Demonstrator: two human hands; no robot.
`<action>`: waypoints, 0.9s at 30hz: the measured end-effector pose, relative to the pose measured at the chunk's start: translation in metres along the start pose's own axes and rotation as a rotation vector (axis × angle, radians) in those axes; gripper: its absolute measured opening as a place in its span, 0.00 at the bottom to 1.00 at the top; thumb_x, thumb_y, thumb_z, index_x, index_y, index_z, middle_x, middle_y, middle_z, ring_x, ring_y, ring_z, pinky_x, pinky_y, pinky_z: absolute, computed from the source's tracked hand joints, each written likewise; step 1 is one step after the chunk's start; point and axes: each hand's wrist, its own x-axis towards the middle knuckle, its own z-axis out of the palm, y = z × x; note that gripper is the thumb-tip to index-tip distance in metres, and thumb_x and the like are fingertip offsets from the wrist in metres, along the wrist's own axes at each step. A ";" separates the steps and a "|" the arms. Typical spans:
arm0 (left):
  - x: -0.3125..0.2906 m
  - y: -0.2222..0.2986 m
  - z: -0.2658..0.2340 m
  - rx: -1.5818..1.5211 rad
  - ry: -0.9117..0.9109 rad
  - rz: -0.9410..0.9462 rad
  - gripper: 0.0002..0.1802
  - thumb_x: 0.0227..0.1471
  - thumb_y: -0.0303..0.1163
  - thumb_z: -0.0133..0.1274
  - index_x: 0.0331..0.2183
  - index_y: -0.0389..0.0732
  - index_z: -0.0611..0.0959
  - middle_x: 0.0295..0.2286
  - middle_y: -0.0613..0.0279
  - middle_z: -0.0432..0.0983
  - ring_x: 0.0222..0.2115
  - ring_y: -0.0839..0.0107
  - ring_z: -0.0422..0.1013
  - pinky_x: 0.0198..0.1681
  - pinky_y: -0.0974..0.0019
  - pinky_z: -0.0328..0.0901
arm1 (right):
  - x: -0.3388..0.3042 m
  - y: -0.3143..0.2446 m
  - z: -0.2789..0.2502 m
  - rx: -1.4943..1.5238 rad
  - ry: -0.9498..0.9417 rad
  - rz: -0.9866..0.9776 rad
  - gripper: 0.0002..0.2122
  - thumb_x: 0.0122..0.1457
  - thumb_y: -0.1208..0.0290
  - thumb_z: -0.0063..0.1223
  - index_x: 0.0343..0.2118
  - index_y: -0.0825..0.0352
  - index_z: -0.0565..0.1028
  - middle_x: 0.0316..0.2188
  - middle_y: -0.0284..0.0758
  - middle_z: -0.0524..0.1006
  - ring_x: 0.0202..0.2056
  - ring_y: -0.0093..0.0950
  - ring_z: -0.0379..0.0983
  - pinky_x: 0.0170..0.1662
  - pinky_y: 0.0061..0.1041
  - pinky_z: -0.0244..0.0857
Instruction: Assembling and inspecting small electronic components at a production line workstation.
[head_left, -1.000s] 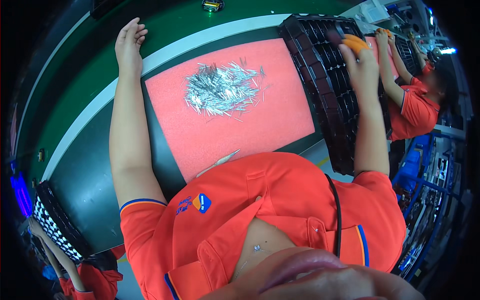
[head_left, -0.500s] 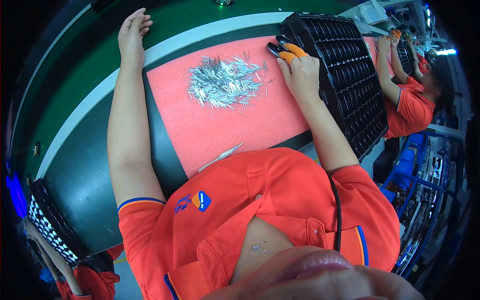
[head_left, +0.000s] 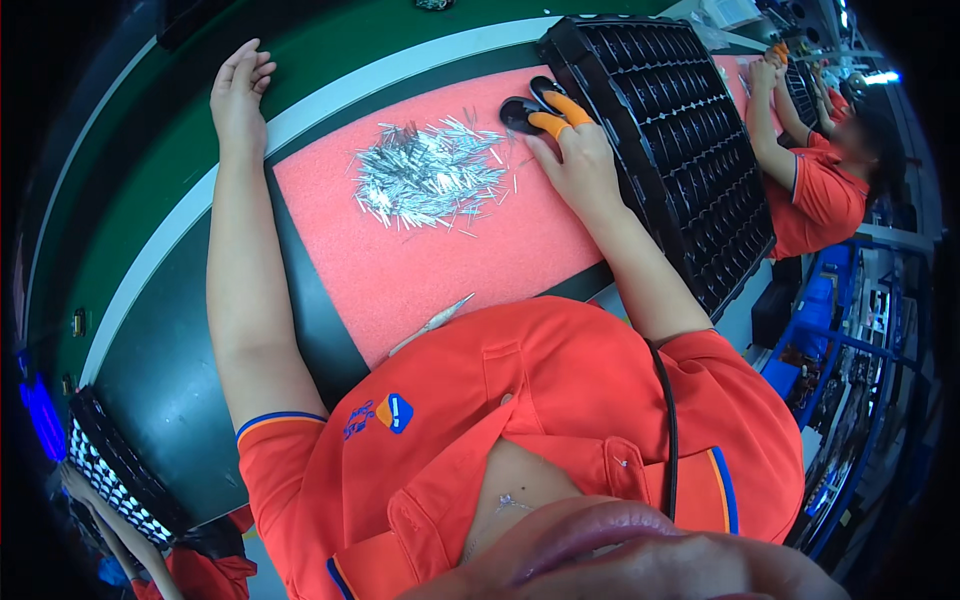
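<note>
My left hand [head_left: 240, 98] is over the green conveyor belt at the far left, fingers loosely bent and apart, nothing visible in it. Orange finger cots cover fingers of my right hand [head_left: 580, 160], at the far right corner of a pink foam mat [head_left: 510, 245]. It is closed on glossy black rounded pieces [head_left: 520, 115], whose exact kind I cannot make out; two rounded ends show beyond the fingertips. Left of this hand, a heap of thin silvery pins [head_left: 425, 175] lies on the mat.
Right of the mat, black trays [head_left: 655, 130] with rows of compartments are stacked. A slim pale pointed tool [head_left: 435, 323] lies on the mat's near edge. A white rail [head_left: 400, 52] borders the green belt [head_left: 330, 60]. Co-workers sit at right and lower left, with another tray [head_left: 115, 470] there.
The black pieces in my right hand have turned, showing more of their rounded faces. The whole view has shifted slightly, with mat and trays displaced leftward. My left hand stays over the belt.
</note>
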 end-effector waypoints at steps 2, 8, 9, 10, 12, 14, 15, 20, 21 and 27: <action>0.002 0.002 -0.001 -0.038 0.005 -0.035 0.16 0.57 0.34 0.49 0.46 0.38 0.77 0.36 0.63 0.76 0.36 0.76 0.71 0.43 0.74 0.63 | -0.003 0.000 -0.003 0.045 0.000 -0.007 0.14 0.50 0.67 0.61 0.39 0.66 0.77 0.37 0.42 0.75 0.33 0.36 0.71 0.40 0.33 0.65; 0.002 0.000 0.005 0.040 0.022 -0.018 0.19 0.57 0.37 0.50 0.47 0.38 0.76 0.36 0.64 0.75 0.37 0.77 0.71 0.42 0.75 0.63 | -0.011 -0.014 -0.050 0.138 -0.143 0.092 0.14 0.53 0.67 0.57 0.42 0.65 0.75 0.48 0.42 0.72 0.37 0.38 0.71 0.43 0.32 0.66; 0.005 -0.003 0.000 0.024 0.008 -0.021 0.19 0.57 0.37 0.51 0.47 0.38 0.76 0.36 0.64 0.75 0.36 0.77 0.71 0.42 0.75 0.63 | -0.017 -0.010 -0.055 0.142 -0.167 0.141 0.14 0.53 0.68 0.57 0.43 0.65 0.75 0.48 0.40 0.72 0.39 0.36 0.72 0.44 0.30 0.65; 0.011 -0.011 -0.005 -0.008 -0.044 -0.016 0.19 0.57 0.37 0.50 0.47 0.38 0.76 0.36 0.64 0.75 0.37 0.77 0.71 0.42 0.75 0.63 | -0.017 -0.004 -0.068 0.185 -0.122 0.142 0.14 0.54 0.69 0.56 0.43 0.65 0.75 0.48 0.39 0.73 0.40 0.35 0.72 0.45 0.29 0.65; 0.005 -0.002 -0.009 0.004 -0.010 -0.018 0.18 0.58 0.37 0.49 0.47 0.38 0.76 0.36 0.64 0.75 0.37 0.77 0.71 0.43 0.74 0.63 | -0.005 0.006 -0.104 0.223 -0.071 0.160 0.13 0.55 0.69 0.55 0.43 0.64 0.75 0.45 0.37 0.75 0.40 0.33 0.73 0.45 0.27 0.65; 0.003 -0.003 -0.016 0.010 -0.003 -0.021 0.18 0.59 0.36 0.47 0.48 0.38 0.76 0.37 0.63 0.75 0.38 0.77 0.70 0.43 0.74 0.63 | 0.000 0.042 -0.127 0.183 0.016 0.289 0.13 0.56 0.67 0.55 0.43 0.64 0.76 0.38 0.38 0.77 0.37 0.29 0.74 0.43 0.25 0.65; 0.002 -0.003 -0.014 0.005 -0.005 -0.022 0.18 0.59 0.36 0.47 0.48 0.38 0.76 0.37 0.63 0.75 0.38 0.77 0.70 0.43 0.74 0.63 | -0.003 0.079 -0.131 0.085 0.029 0.375 0.13 0.57 0.65 0.54 0.44 0.64 0.76 0.33 0.36 0.77 0.33 0.25 0.73 0.40 0.24 0.65; 0.012 -0.008 0.002 0.025 -0.057 0.010 0.18 0.58 0.37 0.49 0.48 0.38 0.75 0.35 0.65 0.75 0.36 0.77 0.70 0.42 0.76 0.63 | -0.043 0.252 -0.129 -0.200 -0.035 0.581 0.15 0.57 0.60 0.53 0.40 0.67 0.78 0.32 0.38 0.79 0.32 0.29 0.75 0.40 0.26 0.66; 0.010 -0.008 0.000 0.030 -0.044 0.015 0.18 0.58 0.37 0.49 0.48 0.38 0.75 0.35 0.65 0.75 0.36 0.77 0.70 0.42 0.76 0.63 | -0.041 0.261 -0.124 -0.157 -0.040 0.596 0.15 0.57 0.60 0.53 0.40 0.67 0.78 0.32 0.39 0.79 0.33 0.30 0.76 0.41 0.27 0.66; 0.005 -0.006 -0.007 0.027 -0.028 -0.029 0.18 0.58 0.36 0.49 0.47 0.38 0.76 0.35 0.65 0.75 0.35 0.78 0.70 0.42 0.76 0.63 | -0.034 0.275 -0.112 -0.100 -0.168 0.632 0.16 0.54 0.58 0.55 0.37 0.67 0.78 0.34 0.45 0.78 0.37 0.39 0.76 0.45 0.32 0.66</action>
